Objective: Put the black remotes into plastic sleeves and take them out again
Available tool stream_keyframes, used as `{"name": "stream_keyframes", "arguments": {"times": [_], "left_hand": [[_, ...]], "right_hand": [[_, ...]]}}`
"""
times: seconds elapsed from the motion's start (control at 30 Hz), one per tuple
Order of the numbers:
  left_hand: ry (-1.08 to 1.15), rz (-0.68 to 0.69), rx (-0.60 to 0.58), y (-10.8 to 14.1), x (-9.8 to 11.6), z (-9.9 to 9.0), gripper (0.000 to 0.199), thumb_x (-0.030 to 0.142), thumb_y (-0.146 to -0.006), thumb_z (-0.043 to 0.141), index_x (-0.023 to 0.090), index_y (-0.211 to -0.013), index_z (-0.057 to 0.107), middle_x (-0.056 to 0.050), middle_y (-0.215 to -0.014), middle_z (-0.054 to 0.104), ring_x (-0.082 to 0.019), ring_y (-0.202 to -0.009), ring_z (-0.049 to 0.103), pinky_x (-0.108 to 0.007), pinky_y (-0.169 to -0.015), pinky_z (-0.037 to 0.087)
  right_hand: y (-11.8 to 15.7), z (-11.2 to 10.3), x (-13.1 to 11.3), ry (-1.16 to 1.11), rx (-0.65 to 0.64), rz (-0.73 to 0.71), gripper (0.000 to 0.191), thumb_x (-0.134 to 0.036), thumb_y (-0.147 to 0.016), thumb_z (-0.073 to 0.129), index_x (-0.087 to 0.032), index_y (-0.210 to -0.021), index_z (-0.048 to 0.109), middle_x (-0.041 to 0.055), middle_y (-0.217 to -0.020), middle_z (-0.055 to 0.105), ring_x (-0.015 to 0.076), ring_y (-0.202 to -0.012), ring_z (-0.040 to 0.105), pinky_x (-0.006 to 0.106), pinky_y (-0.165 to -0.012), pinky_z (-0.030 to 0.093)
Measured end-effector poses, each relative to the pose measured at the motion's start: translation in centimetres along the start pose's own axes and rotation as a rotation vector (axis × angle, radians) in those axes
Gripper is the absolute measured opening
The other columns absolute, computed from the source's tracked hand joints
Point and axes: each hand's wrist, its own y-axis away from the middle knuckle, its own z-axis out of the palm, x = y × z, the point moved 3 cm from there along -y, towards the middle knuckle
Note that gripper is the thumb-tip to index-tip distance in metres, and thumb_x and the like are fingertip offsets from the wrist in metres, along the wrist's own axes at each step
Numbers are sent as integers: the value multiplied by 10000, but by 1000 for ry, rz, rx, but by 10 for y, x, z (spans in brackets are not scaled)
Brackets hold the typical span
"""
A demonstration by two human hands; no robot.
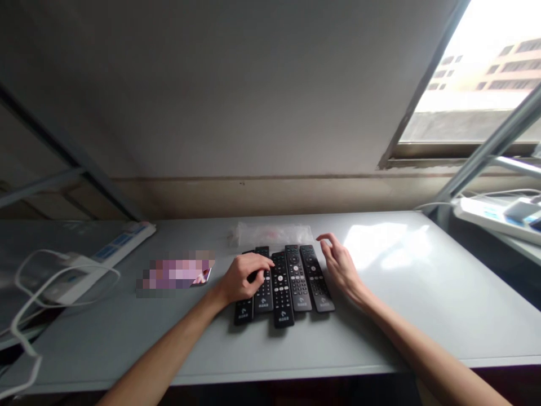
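Note:
Several black remote controls (280, 293) lie side by side on the grey desk, their ends unevenly lined up. My left hand (245, 276) rests over the two leftmost ones and partly hides them. Its fingers bend loosely, with a gap between thumb and forefinger, and the fingertips reach the upper part of the middle remote. To the right of the row, my right hand (341, 266) stands on its edge beside the rightmost remote (316, 279). The fingers there are apart and curved, with nothing between them. Clear plastic packaging (273, 233) lies behind the remotes.
A phone (203, 275), partly blurred out, lies left of my left hand. White power strips stand at the left (114, 254) and right (499, 217), with white cables (25, 332) at the far left. Metal posts flank the desk (422, 316); a wall is behind.

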Motion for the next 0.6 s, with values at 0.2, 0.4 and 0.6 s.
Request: {"name": "stream_keyframes", "arguments": {"times": [0.2,0.4,0.6], "left_hand": [[-49,16,-5,-11,5,1,183,88,-910,529,194,-885,676,-77,-1017,814,-216,-918,761,-365,-875,581],[-153,11,-11,-40,5,5,225,86,-911,488,199,-755,604,-22,-738,681,-164,-682,627,-285,-700,481],[-294,-7,54,-35,0,-6,300,62,-885,454,213,-627,447,34,-570,469,-126,-519,447,-276,-570,335]], "right_hand": [[-1,15,5,146,-166,-74,285,-409,-1050,376,-245,-1154,584,-28,-652,550,183,-571,455,294,-590,299],[-3,20,9,285,-161,-118,242,-305,-1044,428,-253,-1195,610,-13,-686,578,186,-605,484,287,-601,264],[-7,15,9,277,-138,-110,229,-272,-1027,456,-246,-1161,641,-28,-657,535,171,-592,445,284,-596,258]]}}
